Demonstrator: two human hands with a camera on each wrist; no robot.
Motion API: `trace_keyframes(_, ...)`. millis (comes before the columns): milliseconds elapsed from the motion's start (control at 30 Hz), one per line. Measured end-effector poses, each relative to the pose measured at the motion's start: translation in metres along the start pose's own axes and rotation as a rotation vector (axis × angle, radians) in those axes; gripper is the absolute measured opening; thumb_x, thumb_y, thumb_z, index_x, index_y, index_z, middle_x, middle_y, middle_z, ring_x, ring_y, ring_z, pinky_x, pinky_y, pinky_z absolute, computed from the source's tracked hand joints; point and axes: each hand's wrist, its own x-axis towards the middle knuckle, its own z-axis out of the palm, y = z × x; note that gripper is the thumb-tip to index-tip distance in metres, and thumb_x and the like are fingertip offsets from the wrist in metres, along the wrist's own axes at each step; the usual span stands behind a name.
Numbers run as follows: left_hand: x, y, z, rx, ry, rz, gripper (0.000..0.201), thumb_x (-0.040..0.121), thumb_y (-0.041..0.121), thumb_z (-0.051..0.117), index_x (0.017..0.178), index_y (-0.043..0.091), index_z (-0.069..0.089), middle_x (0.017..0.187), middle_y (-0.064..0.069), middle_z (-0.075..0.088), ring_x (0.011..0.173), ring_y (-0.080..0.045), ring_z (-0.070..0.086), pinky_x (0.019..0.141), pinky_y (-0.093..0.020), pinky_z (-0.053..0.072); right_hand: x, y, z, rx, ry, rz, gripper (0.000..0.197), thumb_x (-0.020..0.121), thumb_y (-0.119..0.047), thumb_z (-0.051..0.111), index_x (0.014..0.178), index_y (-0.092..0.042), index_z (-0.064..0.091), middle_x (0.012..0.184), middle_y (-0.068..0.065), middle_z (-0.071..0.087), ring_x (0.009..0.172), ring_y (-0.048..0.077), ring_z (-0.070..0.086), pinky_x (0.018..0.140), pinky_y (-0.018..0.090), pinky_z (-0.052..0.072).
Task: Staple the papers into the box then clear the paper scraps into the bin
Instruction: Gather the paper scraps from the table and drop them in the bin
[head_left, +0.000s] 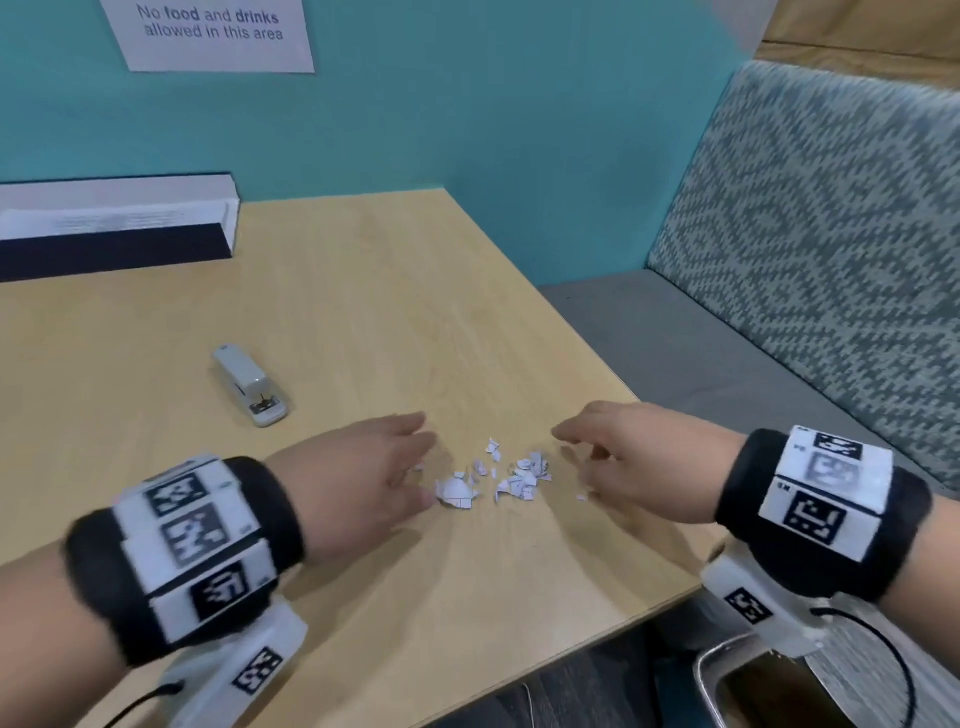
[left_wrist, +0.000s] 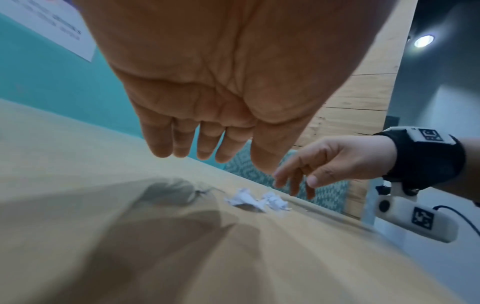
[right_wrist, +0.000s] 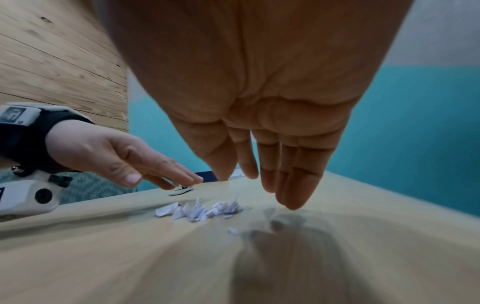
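A small heap of white paper scraps (head_left: 498, 475) (left_wrist: 255, 200) (right_wrist: 200, 209) lies on the wooden table (head_left: 363, 312) near its front right corner. My left hand (head_left: 374, 467) (left_wrist: 205, 127) (right_wrist: 124, 160) hovers just left of the heap, fingers straight and empty. My right hand (head_left: 618, 457) (right_wrist: 262, 156) (left_wrist: 319, 162) hovers just right of it, fingers loosely extended downward, holding nothing. A grey stapler (head_left: 249, 384) (right_wrist: 180, 190) lies to the left. At the far left a dark box (head_left: 114, 234) holds white papers.
A metal bin (head_left: 753, 686) stands below the table's front right corner. A cushioned bench (head_left: 805, 260) runs along the right side. A teal wall with a printed notice (head_left: 208, 31) backs the table.
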Motion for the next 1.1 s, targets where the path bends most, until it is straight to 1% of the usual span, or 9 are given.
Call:
trace_keyframes(100,-0.014,-0.02,0.004,0.03,-0.017,-0.102,0.056,0.092,0.047,0.049,0.14,0.02,0.041,0.157,0.01,0.025,0.141,-0.004,0.028,0.11,-0.024,0.03,0.006,-0.019,0.01,0.034,-0.085,0.011,0.026,0.086,-0.034,0.056,0.109,-0.021,0.059,0.107,-0.002,0.051,0.09,0.021,0.058,0.084,0.04,0.049)
trace_keyframes(167,-0.017,-0.029,0.011,0.088,-0.098,-0.147,0.078,0.087,0.057,0.05,0.151,0.022,0.023,0.162,0.01,0.007,0.147,-0.007,0.013,0.118,-0.027,0.021,0.017,-0.028,0.017,0.025,-0.084,0.027,0.022,0.083,-0.041,0.06,0.094,-0.022,0.053,0.1,-0.004,0.043,0.078,0.021,0.057,0.077,0.041,0.051)
trace_keyframes(267,-0.018,-0.032,0.019,0.162,-0.181,-0.166,0.095,0.083,0.064,0.051,0.154,0.022,0.003,0.162,0.008,-0.009,0.149,-0.013,-0.003,0.121,-0.032,0.013,0.033,-0.032,0.024,0.001,-0.044,0.06,0.027,0.087,-0.04,0.06,0.101,-0.018,0.053,0.097,-0.003,0.039,0.077,0.023,0.057,0.072,0.038,0.051)
trace_keyframes(433,-0.019,-0.03,0.02,0.145,-0.158,-0.185,0.096,0.082,0.064,0.052,0.154,0.023,0.003,0.162,0.008,-0.009,0.149,-0.014,-0.003,0.121,-0.032,0.012,0.044,-0.032,0.027,0.002,0.014,0.06,0.006,0.092,-0.015,0.051,0.097,-0.017,0.051,0.099,0.002,0.053,0.084,0.025,0.057,0.069,0.035,0.047)
trace_keyframes(500,-0.019,-0.03,0.02,0.143,-0.159,-0.191,0.096,0.082,0.064,0.053,0.154,0.023,0.004,0.162,0.008,-0.008,0.149,-0.014,-0.002,0.121,-0.032,0.013,0.046,-0.032,0.026,-0.007,0.01,0.066,0.01,0.09,-0.009,0.047,0.09,-0.019,0.05,0.095,0.003,0.057,0.084,0.026,0.059,0.068,0.036,0.049)
trace_keyframes(700,-0.018,-0.03,0.02,0.129,-0.16,-0.201,0.095,0.082,0.063,0.054,0.154,0.024,0.006,0.162,0.009,-0.006,0.149,-0.013,-0.001,0.121,-0.034,0.014,0.049,-0.036,0.01,-0.016,-0.066,0.082,0.014,0.09,-0.007,0.048,0.085,-0.02,0.05,0.079,-0.004,0.055,0.075,0.02,0.052,0.052,0.024,0.034)
trace_keyframes(867,-0.018,-0.032,0.021,0.136,-0.153,-0.191,0.095,0.081,0.064,0.054,0.153,0.023,0.007,0.162,0.009,-0.005,0.149,-0.014,0.0,0.121,-0.034,0.016,0.043,-0.025,0.008,0.264,-0.06,0.167,0.017,0.087,-0.005,0.052,0.075,-0.017,0.053,0.06,0.001,0.064,0.052,0.021,0.06,0.057,0.029,0.05)
trace_keyframes(967,-0.018,-0.032,0.021,0.133,-0.148,-0.186,0.095,0.081,0.064,0.054,0.153,0.023,0.007,0.162,0.009,-0.005,0.149,-0.013,0.0,0.12,-0.034,0.016,0.037,-0.017,0.005,0.442,-0.023,0.181,0.013,0.084,-0.002,0.054,0.076,-0.012,0.056,0.064,0.01,0.068,0.052,0.024,0.063,0.061,0.038,0.059)
trace_keyframes(1100,-0.018,-0.031,0.02,0.132,-0.138,-0.187,0.095,0.082,0.064,0.053,0.153,0.024,0.006,0.162,0.01,-0.006,0.149,-0.013,-0.001,0.121,-0.033,0.015,0.028,-0.007,0.0,0.602,0.014,0.17,0.013,0.086,0.001,0.057,0.079,-0.01,0.057,0.06,0.009,0.065,0.053,0.027,0.063,0.059,0.036,0.058)
